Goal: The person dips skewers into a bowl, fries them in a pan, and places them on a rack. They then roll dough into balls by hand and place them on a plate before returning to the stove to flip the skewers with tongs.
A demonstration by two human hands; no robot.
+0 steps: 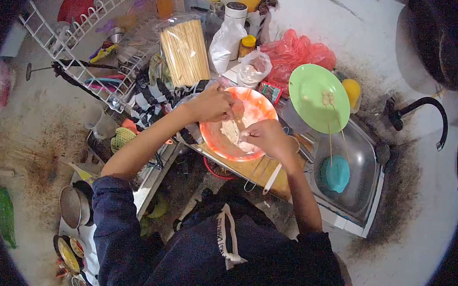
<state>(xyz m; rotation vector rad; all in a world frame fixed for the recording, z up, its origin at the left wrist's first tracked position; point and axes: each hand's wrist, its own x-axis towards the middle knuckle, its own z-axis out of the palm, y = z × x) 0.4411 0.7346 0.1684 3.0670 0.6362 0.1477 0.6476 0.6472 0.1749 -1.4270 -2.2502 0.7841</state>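
An orange and white bowl [212, 141] stands on a wooden board, with a pale, doughy or floury mass [230, 131] inside. Over its upper left part is my left hand [214, 104], fingers closed; what they hold is too small to name. My right hand [272, 136] reaches in over the right rim, its fingertips pinched together near the pale mass. Something small and whitish may be between them, but I cannot make it out. Right of the bowl, a green plate [310, 82] bears skewers [339, 117] with small pale pieces on their ends.
Bundled wooden sticks [185, 51] stand behind the bowl, beside a white bag [225, 46] and a red plastic bag [296, 53]. A sink [359, 170] at the right holds a teal bowl [335, 173]. A white dish rack [70, 65] is at the upper left.
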